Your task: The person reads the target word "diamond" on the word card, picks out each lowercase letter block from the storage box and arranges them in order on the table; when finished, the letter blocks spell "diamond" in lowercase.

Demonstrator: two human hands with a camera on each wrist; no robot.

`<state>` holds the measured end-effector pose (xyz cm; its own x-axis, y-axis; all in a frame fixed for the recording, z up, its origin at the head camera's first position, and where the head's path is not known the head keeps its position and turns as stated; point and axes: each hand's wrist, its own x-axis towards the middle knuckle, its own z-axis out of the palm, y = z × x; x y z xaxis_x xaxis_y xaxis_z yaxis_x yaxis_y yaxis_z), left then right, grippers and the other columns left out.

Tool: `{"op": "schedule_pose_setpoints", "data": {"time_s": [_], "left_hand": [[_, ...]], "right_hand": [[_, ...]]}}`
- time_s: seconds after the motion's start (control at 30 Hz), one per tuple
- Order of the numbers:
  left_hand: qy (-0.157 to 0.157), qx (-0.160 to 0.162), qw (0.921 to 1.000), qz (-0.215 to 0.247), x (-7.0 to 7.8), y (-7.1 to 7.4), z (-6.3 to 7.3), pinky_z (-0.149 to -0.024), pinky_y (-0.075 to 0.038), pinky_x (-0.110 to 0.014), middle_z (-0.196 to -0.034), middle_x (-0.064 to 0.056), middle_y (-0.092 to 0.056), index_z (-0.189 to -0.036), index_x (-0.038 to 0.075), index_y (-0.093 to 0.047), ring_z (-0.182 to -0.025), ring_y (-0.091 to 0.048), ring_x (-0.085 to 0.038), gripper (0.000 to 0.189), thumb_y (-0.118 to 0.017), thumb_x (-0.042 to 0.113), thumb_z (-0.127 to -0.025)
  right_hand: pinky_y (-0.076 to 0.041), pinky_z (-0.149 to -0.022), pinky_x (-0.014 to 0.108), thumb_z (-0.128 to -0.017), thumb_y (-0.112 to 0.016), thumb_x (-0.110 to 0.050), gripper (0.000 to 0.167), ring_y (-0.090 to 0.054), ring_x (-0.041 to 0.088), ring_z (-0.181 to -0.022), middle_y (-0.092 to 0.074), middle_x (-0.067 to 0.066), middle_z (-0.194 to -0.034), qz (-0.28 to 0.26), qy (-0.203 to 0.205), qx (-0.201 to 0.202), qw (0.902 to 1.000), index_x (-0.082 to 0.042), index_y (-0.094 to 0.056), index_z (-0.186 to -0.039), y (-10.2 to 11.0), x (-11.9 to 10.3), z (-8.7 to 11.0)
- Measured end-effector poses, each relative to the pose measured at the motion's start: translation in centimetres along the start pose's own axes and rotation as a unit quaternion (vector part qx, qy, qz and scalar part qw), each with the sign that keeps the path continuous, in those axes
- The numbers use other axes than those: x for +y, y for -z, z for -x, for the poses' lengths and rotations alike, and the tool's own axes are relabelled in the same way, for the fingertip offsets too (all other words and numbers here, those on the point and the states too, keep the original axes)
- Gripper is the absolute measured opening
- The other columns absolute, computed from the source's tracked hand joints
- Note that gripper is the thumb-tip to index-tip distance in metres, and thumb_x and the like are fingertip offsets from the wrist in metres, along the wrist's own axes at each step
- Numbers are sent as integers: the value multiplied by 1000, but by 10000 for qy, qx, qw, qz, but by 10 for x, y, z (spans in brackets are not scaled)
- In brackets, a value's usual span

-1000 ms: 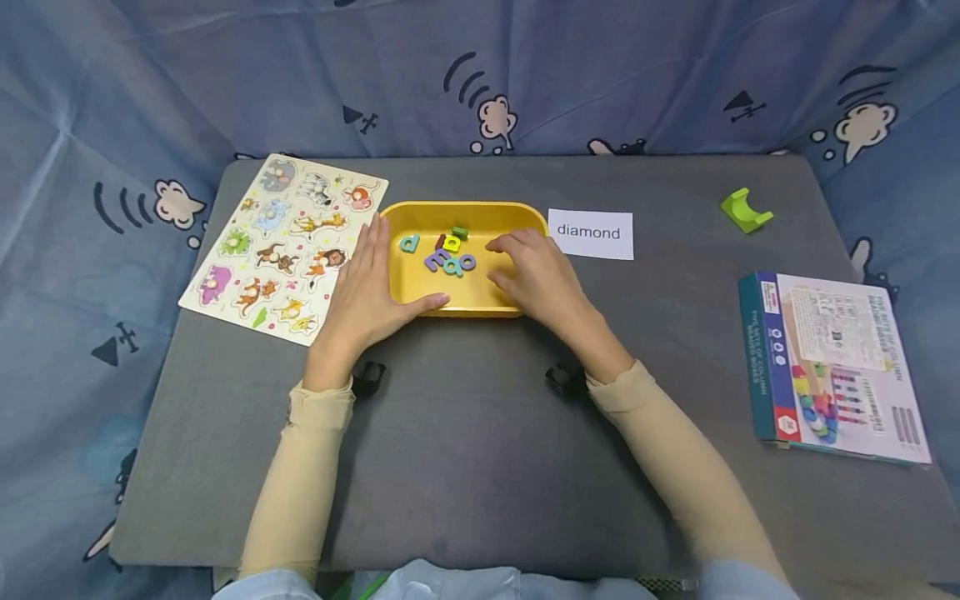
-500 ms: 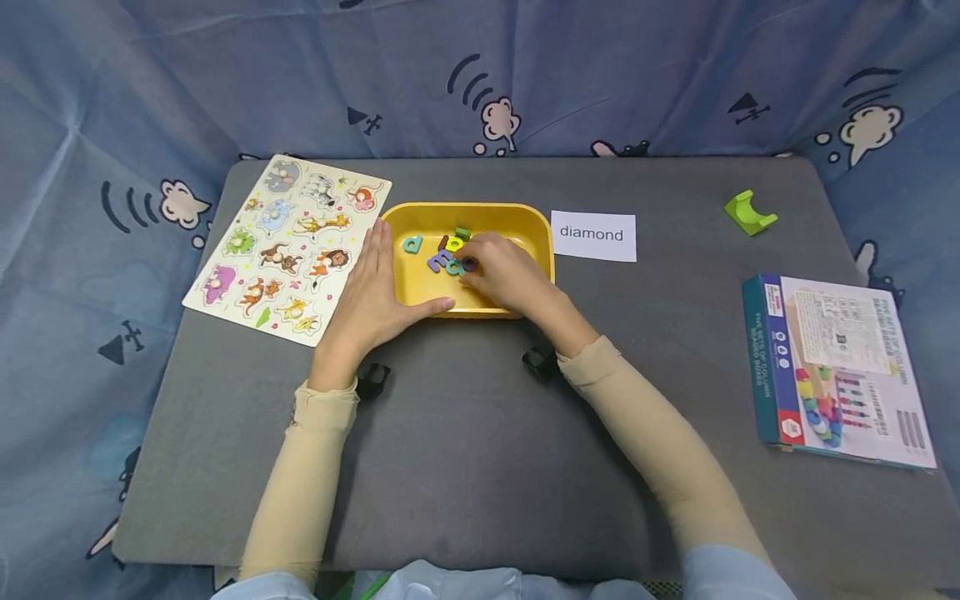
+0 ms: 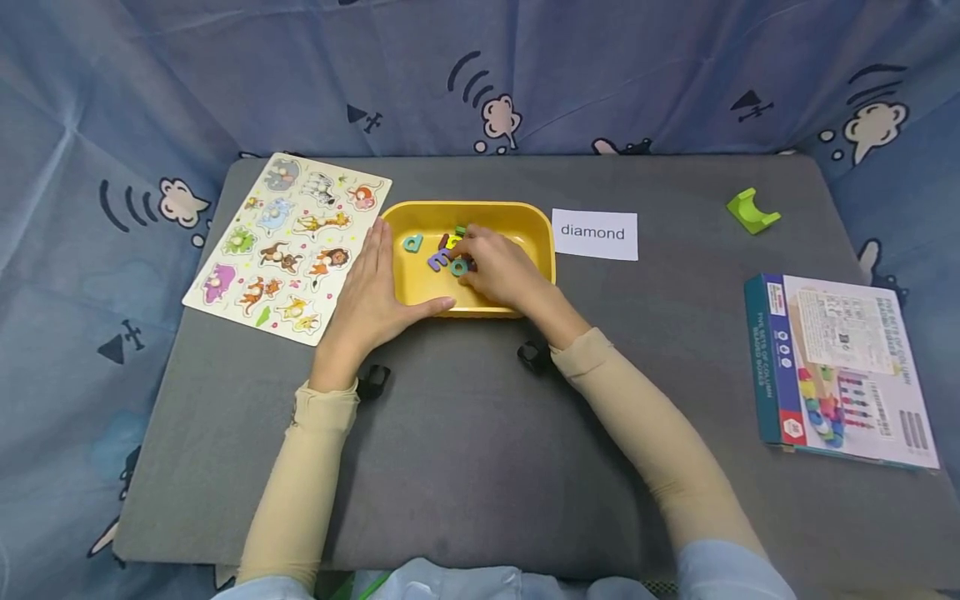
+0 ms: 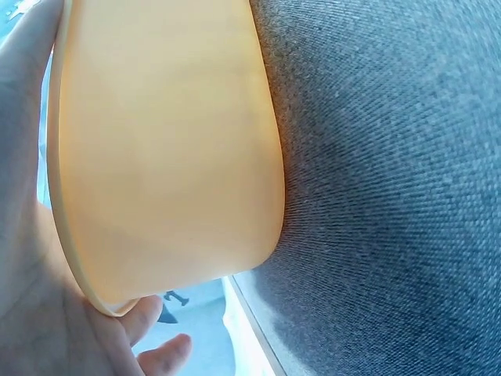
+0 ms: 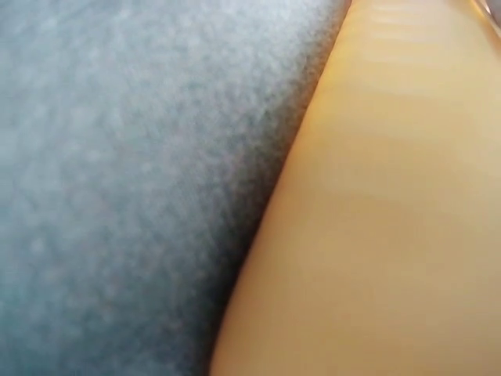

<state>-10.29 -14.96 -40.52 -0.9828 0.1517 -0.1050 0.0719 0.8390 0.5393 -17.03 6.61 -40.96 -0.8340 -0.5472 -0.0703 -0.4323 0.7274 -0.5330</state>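
A yellow tray (image 3: 420, 300) sits near the middle of the table and holds several small toy letters. My left hand (image 3: 371, 287) rests along its left end, fingers straight and thumb over the front rim. The left wrist view shows that palm against the tray wall (image 4: 164, 149). My right hand (image 3: 498, 265) reaches into the tray, curved fingers and thumb around a teal letter (image 3: 459, 267); whether it pinches a letter, I cannot tell. Near its fingertips lie a purple m (image 3: 438, 260) and a partly covered yellow letter (image 3: 453, 241). A teal d (image 3: 412, 242) lies apart at left.
A card reading "diamond" (image 3: 595, 234) lies right of the tray. To the left is an animal puzzle board (image 3: 288, 250), close to the left hand. A green curved block (image 3: 752, 211) and a boxed toy (image 3: 847, 371) are at the table's right side.
My right hand has moved left from the tray's right side to the letters, covering some of them. The teal letter beside the thumb has shifted slightly. The left hand stays at the tray's left end.
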Motion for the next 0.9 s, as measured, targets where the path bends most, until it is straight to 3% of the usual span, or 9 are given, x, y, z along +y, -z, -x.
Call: {"op": "schedule_pose_setpoints", "data": {"time_s": [0.23,0.37,0.57,0.77,0.9], "left_hand": [[38,-4,10000,6,0,0,-1,-137,-8,-48,-180,-5,8,-170,13,9,-168,3,-24,140,-75,79,-80],[43,-5,10000,-8,1,0,-1,-137,-8,-48,-180,-6,8,-170,13,9,-168,3,-24,141,-75,79,-79],[97,-43,9999,-4,2,0,-1,-137,-7,-48,-180,-3,10,-170,15,10,-168,4,-23,141,-75,81,-79],[67,-45,9999,-65,0,-1,-2,-137,-7,-48,-180,-3,11,-170,14,9,-168,4,-22,141,-74,80,-79],[83,-40,9999,-54,0,0,-2,-137,-7,-47,-180,-4,11,-171,13,9,-168,4,-22,141,-75,80,-78]], "right_hand": [[-54,-87,36,-99,-75,-8,13,-60,25,-95,-68,11,-107,-619,91,-25,9980,-2,-77,-111,8,-1,11],[-54,-83,35,-98,-76,-7,6,-63,24,-93,-70,10,-99,-1116,159,241,9933,-5,-73,-102,18,-3,24],[-55,-84,38,-96,-76,-6,10,-67,24,-93,-72,11,-96,-1530,224,874,9841,-4,-66,-97,35,2,52],[-51,-75,22,-91,-78,1,13,-59,19,-81,-65,11,-90,-1978,304,1746,9641,1,-65,-96,51,17,77],[-51,-72,16,-89,-82,1,17,-57,15,-78,-62,8,-90,-2634,181,2133,9406,1,-65,-94,59,29,87]]}}
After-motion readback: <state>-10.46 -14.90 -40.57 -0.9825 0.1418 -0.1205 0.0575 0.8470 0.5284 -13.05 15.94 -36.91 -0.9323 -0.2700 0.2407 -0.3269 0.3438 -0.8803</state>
